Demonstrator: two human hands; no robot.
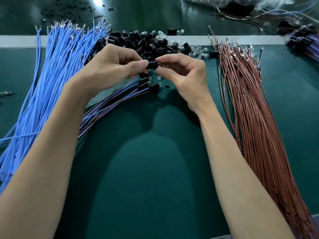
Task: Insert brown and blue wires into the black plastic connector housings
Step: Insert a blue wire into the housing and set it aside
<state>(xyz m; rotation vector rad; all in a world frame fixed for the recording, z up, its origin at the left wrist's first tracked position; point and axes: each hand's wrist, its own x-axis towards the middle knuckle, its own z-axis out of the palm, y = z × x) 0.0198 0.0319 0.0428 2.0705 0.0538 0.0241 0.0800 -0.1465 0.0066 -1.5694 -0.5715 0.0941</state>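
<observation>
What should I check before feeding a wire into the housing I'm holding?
1. Housing gripped: ok. The left hand and right hand pinch the black housing by its ends.
2. Wire picked up: not ok. Neither hand holds a loose wire.
3. Supply of blue wires: ok, bundle lies to the left.
4. Supply of brown wires: ok, bundle lies to the right.
5. Which way the housing's openings face: cannot tell, fingertips cover both ends.

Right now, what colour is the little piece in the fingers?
The piece is black; the head view shows it best.
</observation>
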